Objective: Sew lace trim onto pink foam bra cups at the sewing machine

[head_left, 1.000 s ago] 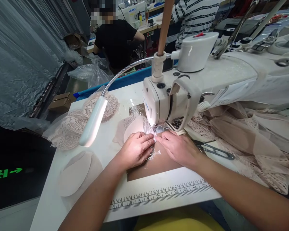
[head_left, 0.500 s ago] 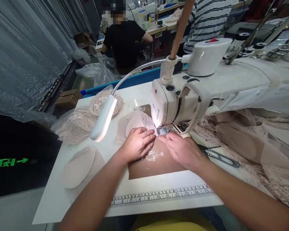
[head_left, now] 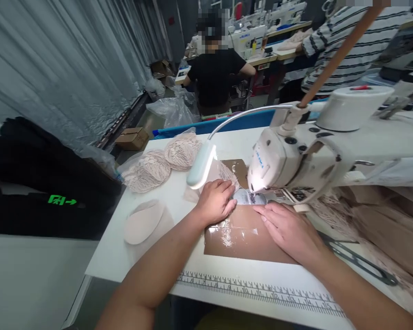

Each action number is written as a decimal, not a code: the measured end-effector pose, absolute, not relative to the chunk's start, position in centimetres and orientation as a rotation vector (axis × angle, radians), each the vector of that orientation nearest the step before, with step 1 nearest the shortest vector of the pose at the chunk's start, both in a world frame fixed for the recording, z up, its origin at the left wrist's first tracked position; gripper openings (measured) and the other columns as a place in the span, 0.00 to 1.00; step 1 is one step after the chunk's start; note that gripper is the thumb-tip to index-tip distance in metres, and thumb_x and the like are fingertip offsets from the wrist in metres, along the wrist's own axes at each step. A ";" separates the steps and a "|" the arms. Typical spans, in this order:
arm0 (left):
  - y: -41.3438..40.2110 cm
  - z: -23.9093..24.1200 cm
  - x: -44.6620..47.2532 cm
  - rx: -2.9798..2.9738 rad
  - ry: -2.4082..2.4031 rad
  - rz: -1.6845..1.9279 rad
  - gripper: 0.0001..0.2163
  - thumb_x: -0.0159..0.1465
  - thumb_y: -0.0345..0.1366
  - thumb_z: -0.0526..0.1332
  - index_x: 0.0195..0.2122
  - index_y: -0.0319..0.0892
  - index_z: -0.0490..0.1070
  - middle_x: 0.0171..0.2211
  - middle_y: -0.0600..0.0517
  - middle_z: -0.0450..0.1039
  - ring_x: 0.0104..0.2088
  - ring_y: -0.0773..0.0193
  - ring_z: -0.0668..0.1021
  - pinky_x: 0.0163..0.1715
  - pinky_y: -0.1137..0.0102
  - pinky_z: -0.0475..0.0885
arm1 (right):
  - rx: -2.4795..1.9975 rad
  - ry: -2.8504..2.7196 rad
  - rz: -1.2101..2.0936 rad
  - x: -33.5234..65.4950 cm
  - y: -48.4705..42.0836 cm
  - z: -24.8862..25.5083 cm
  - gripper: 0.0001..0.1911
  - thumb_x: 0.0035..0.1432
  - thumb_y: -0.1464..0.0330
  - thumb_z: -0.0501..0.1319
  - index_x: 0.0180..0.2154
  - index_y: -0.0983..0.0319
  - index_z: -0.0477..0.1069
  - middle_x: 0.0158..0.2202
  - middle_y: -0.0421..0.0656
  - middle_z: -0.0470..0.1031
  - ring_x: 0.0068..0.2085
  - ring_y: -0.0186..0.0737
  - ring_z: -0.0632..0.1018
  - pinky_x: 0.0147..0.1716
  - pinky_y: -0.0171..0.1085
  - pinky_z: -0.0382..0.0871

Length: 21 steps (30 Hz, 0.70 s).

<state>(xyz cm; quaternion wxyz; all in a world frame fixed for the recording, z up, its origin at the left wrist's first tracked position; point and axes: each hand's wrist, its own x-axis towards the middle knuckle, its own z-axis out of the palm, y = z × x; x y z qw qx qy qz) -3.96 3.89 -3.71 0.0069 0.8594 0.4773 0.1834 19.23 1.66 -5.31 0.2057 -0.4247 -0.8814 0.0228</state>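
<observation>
My left hand (head_left: 217,201) is closed, with bent fingers, on the edge of a beige lace bra cup (head_left: 227,173) left of the needle. The hand and the lamp hide much of that cup. My right hand (head_left: 285,225) lies with its fingers stretched out on the brown sheet (head_left: 242,240), fingertips near the metal needle plate (head_left: 242,197). No fabric shows between the two hands on the plate. Above it stands the white sewing machine's head (head_left: 266,158).
A lamp (head_left: 201,167) on a bendable neck hangs over the cup. Lace cups (head_left: 151,170) and a plain round cup piece (head_left: 144,222) lie on the left. Scissors-like dark metal (head_left: 361,259) and beige fabric (head_left: 382,220) are at right. A person in black (head_left: 215,78) sits ahead.
My left hand has drawn the lace bra cup away from the needle to the left, uncovering the needle plate. The hands are farther apart. The whole view has shifted.
</observation>
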 end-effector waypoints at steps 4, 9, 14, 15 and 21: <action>3.9 -3.6 -4.4 2.612 1.697 0.524 0.17 0.64 0.42 0.54 0.51 0.40 0.68 0.52 0.44 0.70 0.49 0.51 0.70 0.48 0.56 0.67 | -1.154 -2.448 0.051 19.6 2.0 -6.2 0.18 0.62 0.69 0.48 0.46 0.60 0.73 0.38 0.45 0.76 0.32 0.43 0.76 0.31 0.41 0.66; 3.0 -1.6 -5.4 2.446 1.809 0.285 0.21 0.64 0.46 0.53 0.53 0.40 0.66 0.57 0.41 0.64 0.55 0.48 0.67 0.51 0.55 0.66 | -1.070 -2.460 0.123 19.9 2.4 -6.8 0.17 0.62 0.69 0.49 0.48 0.57 0.72 0.40 0.49 0.76 0.35 0.49 0.77 0.34 0.46 0.67; -1.5 2.2 -10.0 2.295 1.923 0.201 0.26 0.65 0.50 0.51 0.59 0.38 0.58 0.62 0.38 0.57 0.60 0.47 0.61 0.56 0.54 0.61 | -1.067 -2.435 0.142 20.0 2.3 -6.7 0.18 0.60 0.71 0.51 0.47 0.57 0.73 0.41 0.50 0.76 0.37 0.50 0.77 0.34 0.46 0.67; -2.7 2.6 -11.6 2.218 2.045 0.193 0.27 0.65 0.50 0.50 0.59 0.37 0.58 0.62 0.37 0.56 0.61 0.45 0.60 0.56 0.52 0.59 | -1.069 -2.439 0.133 20.1 2.3 -6.7 0.18 0.60 0.70 0.50 0.47 0.57 0.73 0.41 0.49 0.76 0.37 0.50 0.77 0.34 0.46 0.68; -10.1 1.3 -20.0 1.491 2.646 0.235 0.17 0.61 0.47 0.54 0.38 0.36 0.66 0.43 0.36 0.69 0.50 0.42 0.69 0.46 0.55 0.65 | -1.091 -2.445 0.041 20.1 2.5 -7.1 0.20 0.61 0.66 0.47 0.46 0.59 0.74 0.38 0.45 0.77 0.34 0.47 0.77 0.30 0.44 0.69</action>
